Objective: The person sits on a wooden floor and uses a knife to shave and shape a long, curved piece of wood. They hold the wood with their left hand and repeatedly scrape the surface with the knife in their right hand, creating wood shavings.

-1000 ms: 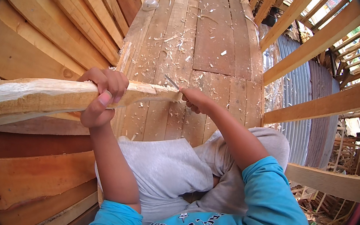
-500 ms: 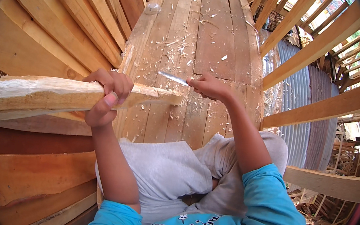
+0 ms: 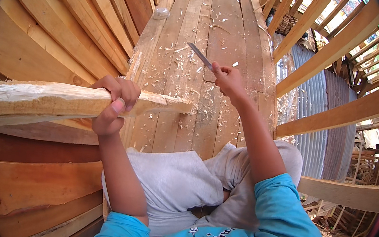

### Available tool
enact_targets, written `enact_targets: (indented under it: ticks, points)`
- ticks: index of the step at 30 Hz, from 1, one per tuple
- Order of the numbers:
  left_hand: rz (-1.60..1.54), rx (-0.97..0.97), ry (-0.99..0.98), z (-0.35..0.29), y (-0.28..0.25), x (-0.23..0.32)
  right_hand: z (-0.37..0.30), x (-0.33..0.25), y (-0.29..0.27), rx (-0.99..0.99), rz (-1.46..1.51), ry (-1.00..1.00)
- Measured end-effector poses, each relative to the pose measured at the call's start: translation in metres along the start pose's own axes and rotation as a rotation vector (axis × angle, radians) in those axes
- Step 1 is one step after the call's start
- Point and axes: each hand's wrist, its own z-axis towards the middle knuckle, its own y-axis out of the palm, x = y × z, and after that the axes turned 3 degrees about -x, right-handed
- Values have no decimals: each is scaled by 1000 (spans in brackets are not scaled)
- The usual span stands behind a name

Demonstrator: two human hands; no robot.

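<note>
A long, rough-hewn wooden beam (image 3: 35, 104) reaches in from the left edge and ends above the floor in front of me. My left hand (image 3: 115, 102) is wrapped around it near that end, fingers over the top and thumb on the near side. My right hand (image 3: 227, 79) is closed around a knife, whose grey blade (image 3: 200, 56) points forward and left, clear of the wood. The knife's handle is hidden inside my fist. Pale shavings (image 3: 179, 70) lie scattered under both hands.
Planks (image 3: 68, 23) stand along the left side. The plank floor (image 3: 228, 33) runs ahead between them and a slatted wooden railing (image 3: 326, 100) on the right. Corrugated metal sheets (image 3: 309, 128) lie beyond the railing. A small clear plastic object (image 3: 161, 13) sits at the far left.
My right hand has risen forward and slightly right with the knife, and its blade now tilts more steeply forward. The left hand keeps its grip on the beam.
</note>
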Motion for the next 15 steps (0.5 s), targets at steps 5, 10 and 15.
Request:
enact_targets:
  ticks: [5,10,15]
  points:
    - [7,11,8,-2,-2,-1,2,13,12,-106,-106,-72]
    - [16,34,15,-1,-2,-2,-9,32,33,-396,-140,-77]
    - [6,41,27,2,2,-6,-25,66,78,-362,-525,-59]
